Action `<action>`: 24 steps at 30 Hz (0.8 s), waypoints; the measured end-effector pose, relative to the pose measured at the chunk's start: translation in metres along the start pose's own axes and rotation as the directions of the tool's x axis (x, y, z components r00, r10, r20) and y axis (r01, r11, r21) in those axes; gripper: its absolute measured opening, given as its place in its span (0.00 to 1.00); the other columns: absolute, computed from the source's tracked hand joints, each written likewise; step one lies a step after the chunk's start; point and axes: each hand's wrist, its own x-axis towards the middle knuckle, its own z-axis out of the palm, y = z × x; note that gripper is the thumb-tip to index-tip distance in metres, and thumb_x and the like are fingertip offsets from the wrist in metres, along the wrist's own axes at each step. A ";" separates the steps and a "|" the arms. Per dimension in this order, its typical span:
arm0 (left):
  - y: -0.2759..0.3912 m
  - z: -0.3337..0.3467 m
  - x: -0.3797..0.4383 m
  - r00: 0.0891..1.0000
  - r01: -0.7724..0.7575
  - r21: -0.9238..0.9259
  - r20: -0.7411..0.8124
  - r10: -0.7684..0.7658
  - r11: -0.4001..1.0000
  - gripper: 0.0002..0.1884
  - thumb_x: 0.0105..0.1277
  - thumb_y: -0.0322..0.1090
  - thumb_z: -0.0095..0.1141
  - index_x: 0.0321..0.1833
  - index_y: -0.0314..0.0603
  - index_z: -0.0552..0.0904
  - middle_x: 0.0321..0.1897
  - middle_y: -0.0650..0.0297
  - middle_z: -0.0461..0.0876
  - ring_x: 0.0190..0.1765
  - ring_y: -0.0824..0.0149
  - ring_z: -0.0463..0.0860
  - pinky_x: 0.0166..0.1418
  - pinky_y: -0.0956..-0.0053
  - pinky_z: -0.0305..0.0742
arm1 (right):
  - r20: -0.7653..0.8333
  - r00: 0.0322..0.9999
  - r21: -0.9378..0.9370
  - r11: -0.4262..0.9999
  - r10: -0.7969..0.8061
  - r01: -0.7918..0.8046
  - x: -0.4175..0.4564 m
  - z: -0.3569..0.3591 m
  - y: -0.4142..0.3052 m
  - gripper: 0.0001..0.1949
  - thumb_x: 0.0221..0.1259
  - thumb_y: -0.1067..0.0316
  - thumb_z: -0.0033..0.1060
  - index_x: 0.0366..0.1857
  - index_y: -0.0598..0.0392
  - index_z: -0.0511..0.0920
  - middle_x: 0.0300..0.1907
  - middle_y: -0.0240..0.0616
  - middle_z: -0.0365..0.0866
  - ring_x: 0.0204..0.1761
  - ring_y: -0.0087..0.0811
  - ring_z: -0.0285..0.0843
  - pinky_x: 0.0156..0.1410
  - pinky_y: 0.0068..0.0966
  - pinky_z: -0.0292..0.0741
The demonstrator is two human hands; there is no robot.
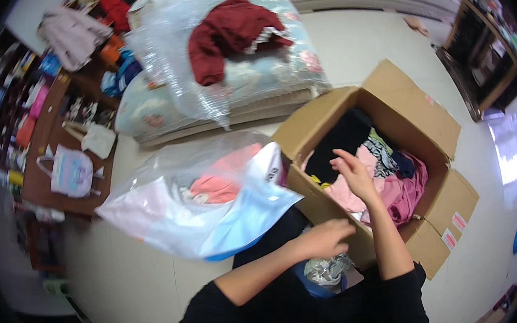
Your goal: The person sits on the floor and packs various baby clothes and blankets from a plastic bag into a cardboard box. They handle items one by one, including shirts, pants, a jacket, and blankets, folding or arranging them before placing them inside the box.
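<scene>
My right hand (354, 173) is over the open cardboard box (424, 138), fingers apart, above pink, black and patterned clothes (398, 185). Nothing shows in its fingers. My left hand (329, 239) hovers beside the near side of the box, fingers bent and a little blurred; I cannot tell whether it holds anything. Below it a blue container (317, 286) holds grey-white items in clear plastic (327, 269). To the left of the box stands a large clear and pale blue plastic bag (166, 221), with a coral-pink garment (220, 179) inside.
A dark red garment (232, 33) and clear bubble wrap (168, 53) lie on a floral-covered sofa seat (250, 80) beyond the bag. At left, a brown wooden table (45, 182) bears a small pastel backpack (72, 171). A dark wooden stand (461, 81) is at the right.
</scene>
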 end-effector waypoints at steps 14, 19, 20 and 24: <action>-0.133 -0.213 -0.206 0.688 0.724 0.089 -0.033 -0.725 0.684 0.25 0.57 0.37 0.57 0.58 0.36 0.74 0.47 0.56 0.81 0.49 0.61 0.81 0.51 0.68 0.77 | 0.187 0.853 -0.518 0.689 -0.487 0.507 -0.065 0.134 -0.204 0.16 0.52 0.77 0.60 0.47 0.56 0.75 0.27 0.41 0.76 0.29 0.36 0.76 0.36 0.29 0.73; -0.254 -0.144 -0.146 0.641 0.767 0.391 -0.502 -0.580 0.509 0.36 0.50 0.42 0.66 0.62 0.37 0.67 0.51 0.49 0.79 0.55 0.53 0.78 0.57 0.58 0.71 | 0.157 0.845 -0.567 0.653 -0.512 0.501 -0.059 0.128 -0.204 0.17 0.51 0.80 0.59 0.47 0.58 0.75 0.28 0.41 0.77 0.29 0.34 0.75 0.35 0.27 0.72; -0.246 -0.134 -0.133 0.641 0.764 0.377 -0.536 -0.549 0.524 0.34 0.50 0.42 0.65 0.59 0.36 0.68 0.50 0.46 0.79 0.55 0.54 0.78 0.57 0.57 0.72 | 0.152 0.849 -0.587 0.645 -0.505 0.489 -0.059 0.126 -0.203 0.17 0.51 0.80 0.59 0.47 0.58 0.75 0.29 0.42 0.77 0.29 0.35 0.76 0.35 0.27 0.72; -0.252 -0.123 -0.130 0.514 0.852 0.202 -0.488 -0.705 0.482 0.23 0.52 0.39 0.62 0.51 0.39 0.74 0.46 0.48 0.81 0.51 0.53 0.81 0.53 0.56 0.73 | 0.155 0.849 -0.599 0.635 -0.506 0.488 -0.057 0.127 -0.206 0.17 0.51 0.80 0.59 0.48 0.58 0.75 0.29 0.43 0.78 0.30 0.37 0.77 0.36 0.28 0.73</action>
